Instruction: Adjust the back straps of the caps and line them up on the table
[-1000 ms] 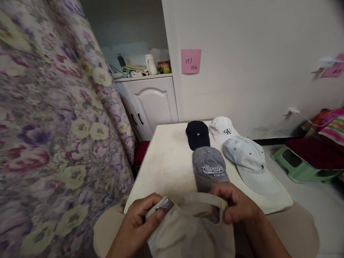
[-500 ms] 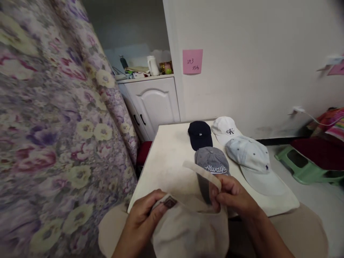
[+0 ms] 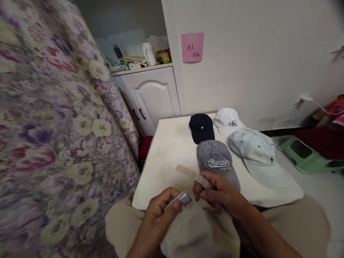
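A beige cap (image 3: 199, 233) is held low in front of me, its back opening toward the table. My left hand (image 3: 161, 211) pinches the cap's edge beside a metal buckle (image 3: 184, 199). My right hand (image 3: 220, 193) grips the cap's loose fabric strap (image 3: 193, 174), whose free end points up and left. Just beyond my right hand lies a grey cap (image 3: 216, 157) with "Always" lettering, partly hidden by that hand. Behind it are a navy cap (image 3: 201, 127), a white cap (image 3: 228, 121) and a pale blue cap (image 3: 255, 154).
The caps rest on a cream-covered table (image 3: 166, 154). A floral curtain (image 3: 67, 143) hangs at the left, near a white cabinet (image 3: 153, 96) with items on top. A green stool (image 3: 303, 154) stands on the right. A pink note (image 3: 192, 47) is on the wall.
My right hand and the strap have moved left, closer to the buckle. My left hand has turned the buckle so its metal face shows. The view has tilted slightly down.
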`<state>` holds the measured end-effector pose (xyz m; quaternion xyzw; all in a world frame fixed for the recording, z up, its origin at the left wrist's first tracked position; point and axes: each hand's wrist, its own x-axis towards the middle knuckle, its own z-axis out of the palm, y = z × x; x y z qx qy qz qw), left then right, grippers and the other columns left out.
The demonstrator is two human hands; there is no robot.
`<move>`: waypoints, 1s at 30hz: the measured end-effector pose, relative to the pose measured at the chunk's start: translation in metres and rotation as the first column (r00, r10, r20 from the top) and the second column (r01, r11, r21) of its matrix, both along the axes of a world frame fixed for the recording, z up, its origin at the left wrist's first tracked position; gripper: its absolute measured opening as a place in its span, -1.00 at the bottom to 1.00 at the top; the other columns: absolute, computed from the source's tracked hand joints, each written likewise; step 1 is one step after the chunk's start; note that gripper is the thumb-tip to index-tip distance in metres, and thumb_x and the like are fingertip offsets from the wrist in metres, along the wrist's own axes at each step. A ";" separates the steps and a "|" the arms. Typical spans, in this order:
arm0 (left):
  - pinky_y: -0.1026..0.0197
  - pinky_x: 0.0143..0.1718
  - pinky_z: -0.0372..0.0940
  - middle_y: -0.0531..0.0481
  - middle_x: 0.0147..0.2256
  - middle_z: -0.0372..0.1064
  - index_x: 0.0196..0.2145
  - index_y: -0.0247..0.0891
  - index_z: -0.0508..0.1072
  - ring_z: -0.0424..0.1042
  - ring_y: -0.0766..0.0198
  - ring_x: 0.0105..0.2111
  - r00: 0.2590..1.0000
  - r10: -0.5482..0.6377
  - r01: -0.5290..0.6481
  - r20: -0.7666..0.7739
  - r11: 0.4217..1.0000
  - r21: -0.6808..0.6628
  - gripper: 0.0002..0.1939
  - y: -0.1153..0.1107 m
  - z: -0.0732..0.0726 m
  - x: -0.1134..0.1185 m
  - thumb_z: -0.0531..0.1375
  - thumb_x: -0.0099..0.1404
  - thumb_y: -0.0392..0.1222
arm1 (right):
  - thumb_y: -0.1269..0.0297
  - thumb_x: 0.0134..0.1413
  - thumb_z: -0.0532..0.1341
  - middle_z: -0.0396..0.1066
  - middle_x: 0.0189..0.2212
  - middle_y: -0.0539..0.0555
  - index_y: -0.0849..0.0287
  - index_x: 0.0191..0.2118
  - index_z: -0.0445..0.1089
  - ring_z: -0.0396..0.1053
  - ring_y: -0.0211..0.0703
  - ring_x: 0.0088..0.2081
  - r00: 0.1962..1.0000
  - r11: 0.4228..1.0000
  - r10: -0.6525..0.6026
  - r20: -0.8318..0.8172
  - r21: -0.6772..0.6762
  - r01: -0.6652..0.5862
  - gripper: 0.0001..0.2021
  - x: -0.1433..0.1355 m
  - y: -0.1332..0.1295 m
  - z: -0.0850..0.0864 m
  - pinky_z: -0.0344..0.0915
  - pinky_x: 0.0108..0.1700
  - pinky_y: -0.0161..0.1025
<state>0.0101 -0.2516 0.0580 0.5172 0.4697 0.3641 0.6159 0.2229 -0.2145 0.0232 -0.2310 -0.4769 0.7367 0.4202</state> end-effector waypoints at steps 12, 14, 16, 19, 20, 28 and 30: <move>0.34 -0.48 0.09 0.06 -0.48 0.30 -0.41 -0.25 0.41 0.18 0.33 -0.47 0.980 0.040 0.011 -0.195 0.967 0.255 -0.67 0.008 0.017 -0.013 0.19 0.34 0.08 | 0.18 -0.03 0.45 0.35 -0.51 -0.09 0.21 -0.29 0.45 0.13 -0.42 -0.53 0.999 1.000 0.001 0.052 0.022 -0.003 -0.73 -0.025 0.007 0.032 0.10 -0.46 -0.43; 0.34 -0.47 0.11 0.05 -0.47 0.33 -0.40 -0.25 0.43 0.21 0.32 -0.47 0.978 0.034 0.028 -0.206 0.957 0.287 -0.68 0.013 0.020 -0.014 0.18 0.35 0.07 | 0.20 -0.03 0.45 0.34 -0.51 -0.10 0.21 -0.29 0.45 0.15 -0.41 -0.52 0.997 0.999 -0.013 0.073 0.031 0.011 -0.74 -0.026 0.011 0.038 0.11 -0.45 -0.43; 0.34 -0.47 0.12 0.05 -0.47 0.34 -0.39 -0.24 0.45 0.23 0.31 -0.46 0.976 0.030 0.039 -0.217 0.950 0.310 -0.69 0.018 0.023 -0.017 0.19 0.35 0.05 | 0.22 -0.02 0.45 0.34 -0.50 -0.10 0.20 -0.29 0.46 0.17 -0.41 -0.51 0.995 0.998 -0.029 0.094 0.063 0.023 -0.76 -0.029 0.016 0.044 0.13 -0.44 -0.43; 0.34 -0.46 0.14 0.05 -0.46 0.33 -0.36 -0.23 0.46 0.24 0.31 -0.46 0.975 0.038 0.032 -0.220 0.952 0.305 -0.72 0.023 0.027 -0.022 0.20 0.35 0.04 | 0.25 -0.01 0.44 0.37 -0.48 -0.09 0.20 -0.27 0.47 0.19 -0.39 -0.49 0.992 0.991 -0.042 0.120 0.135 0.025 -0.79 -0.033 0.024 0.050 0.16 -0.42 -0.42; 0.34 -0.46 0.14 0.06 -0.45 0.33 -0.36 -0.23 0.46 0.24 0.31 -0.46 0.975 0.046 0.022 -0.216 0.954 0.299 -0.72 0.024 0.028 -0.024 0.19 0.35 0.04 | 0.26 -0.01 0.43 0.37 -0.47 -0.09 0.20 -0.27 0.47 0.20 -0.39 -0.49 0.991 0.987 -0.044 0.129 0.159 0.023 -0.80 -0.035 0.027 0.052 0.16 -0.42 -0.42; 0.34 -0.46 0.14 0.07 -0.47 0.33 -0.38 -0.22 0.48 0.24 0.31 -0.46 0.982 0.115 -0.051 -0.152 0.927 0.373 -0.74 0.041 0.048 -0.029 0.24 0.32 0.02 | 0.28 0.00 0.42 0.41 -0.45 -0.06 0.19 -0.31 0.49 0.27 -0.33 -0.45 0.969 0.927 -0.152 0.194 0.367 0.072 -0.84 -0.046 0.046 0.087 0.21 -0.41 -0.39; 0.34 -0.44 0.14 0.06 -0.46 0.35 -0.39 -0.22 0.49 0.26 0.30 -0.44 0.981 0.152 -0.085 -0.123 0.899 0.430 -0.75 0.045 0.052 -0.027 0.24 0.32 0.01 | 0.29 0.01 0.40 0.42 -0.44 -0.05 0.18 -0.31 0.48 0.28 -0.31 -0.44 0.965 0.907 -0.186 0.186 0.409 0.096 -0.86 -0.047 0.048 0.095 0.22 -0.41 -0.38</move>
